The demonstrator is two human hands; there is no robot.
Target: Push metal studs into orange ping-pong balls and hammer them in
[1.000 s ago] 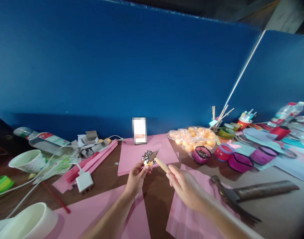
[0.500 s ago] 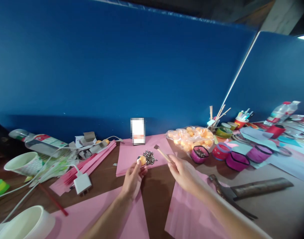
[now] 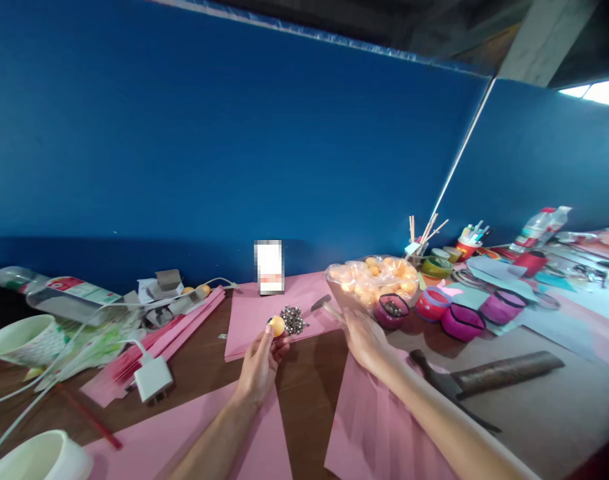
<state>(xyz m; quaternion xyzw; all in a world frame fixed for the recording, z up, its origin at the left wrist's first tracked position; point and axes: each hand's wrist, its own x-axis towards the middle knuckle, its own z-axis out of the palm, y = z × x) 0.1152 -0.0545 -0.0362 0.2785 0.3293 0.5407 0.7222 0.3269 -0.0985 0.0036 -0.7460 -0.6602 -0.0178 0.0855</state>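
My left hand (image 3: 258,363) pinches a small orange-yellow ball (image 3: 277,326), which looks like a ping-pong ball, with a dark spot on its left side. Just beyond the ball, a heap of tiny shiny metal pieces (image 3: 293,321) lies on a stack of pink paper (image 3: 244,320). My right hand (image 3: 367,339) grips a small flat brush (image 3: 333,311) by its pale wooden handle. The dark brush head points left, above the pink paper and right of the heap. My right-hand fingertips are partly hidden behind the hand.
A clear bag of orange-yellow balls (image 3: 372,283) sits at the back, behind a purple cup of metal pieces (image 3: 391,310). Several purple fabric rings (image 3: 462,323) and a hammer (image 3: 504,375) lie right. On the left are a white charger (image 3: 153,377), cables, paper cups and a bottle (image 3: 79,298).
The camera view has shifted somewhat to the right. My right hand has turned the brush, and its head is farther from the metal heap. My left hand still holds the ball.
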